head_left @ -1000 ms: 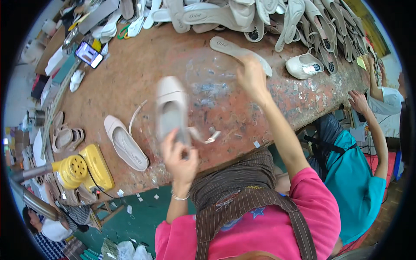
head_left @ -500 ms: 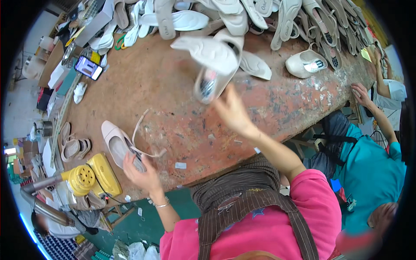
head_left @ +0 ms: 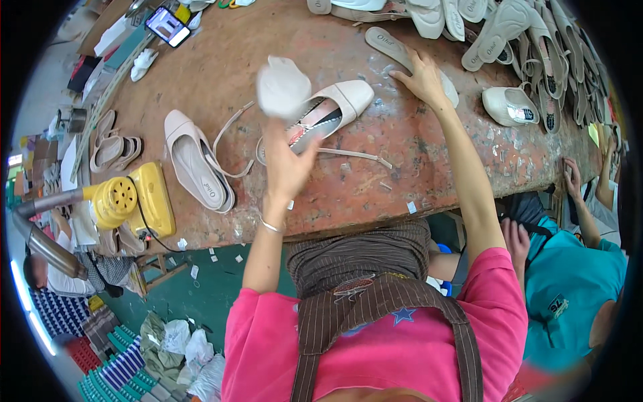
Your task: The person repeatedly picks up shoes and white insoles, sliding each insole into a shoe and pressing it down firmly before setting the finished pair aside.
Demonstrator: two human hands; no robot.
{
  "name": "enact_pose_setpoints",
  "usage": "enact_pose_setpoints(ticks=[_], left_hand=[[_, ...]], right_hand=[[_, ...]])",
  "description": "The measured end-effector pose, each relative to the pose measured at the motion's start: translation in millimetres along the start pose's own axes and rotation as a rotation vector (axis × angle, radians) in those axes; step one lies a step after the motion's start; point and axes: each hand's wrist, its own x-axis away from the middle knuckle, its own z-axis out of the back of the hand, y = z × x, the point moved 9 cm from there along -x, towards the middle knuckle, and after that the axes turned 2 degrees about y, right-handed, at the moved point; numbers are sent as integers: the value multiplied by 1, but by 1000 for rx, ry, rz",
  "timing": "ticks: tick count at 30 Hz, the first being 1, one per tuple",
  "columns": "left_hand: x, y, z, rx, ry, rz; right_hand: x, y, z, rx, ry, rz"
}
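My left hand point(head_left: 289, 164) is near the heel of a beige slingback shoe point(head_left: 353, 100) lying on its side-strap, toe to the upper right. Above its fingers is a blurred off-white insole point(head_left: 284, 86), which the hand appears to hold. A thin loose strap point(head_left: 355, 155) trails from the shoe. My right hand point(head_left: 425, 84) reaches farther out, with fingers and thumb over a beige insole point(head_left: 387, 45); the palm side is hidden. To the left lies a matching slingback shoe point(head_left: 194, 164) with an insole inside and its strap spread out.
Shoes and insoles are heaped at the far right point(head_left: 536, 47), with a single pale shoe point(head_left: 510, 106) before them. A phone point(head_left: 167, 27), small sandals point(head_left: 115, 151) and a yellow machine with a duct point(head_left: 151, 201) stand left. A co-worker in teal point(head_left: 569, 281) sits right.
The shoe has gone from my right hand to the table. My left hand has left the left shoe and moved right with the off-white insole. My right hand has reached to another insole.
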Motion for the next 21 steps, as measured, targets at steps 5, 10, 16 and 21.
enact_pose_setpoints(ticks=[5,10,16,21], left_hand=[[-42,-14,53,-12,219,22],[16,-3,-2,-480,-140,-310],[61,-4,21,-302,-261,-213],[119,0,62,-374,-83,-106]], right_hand=[[18,-6,2,-93,-206,-127],[60,-26,38,-1054,-193,-474],[91,-51,83,-1150,-406,-507],[110,-163,110,-258,-210,326]])
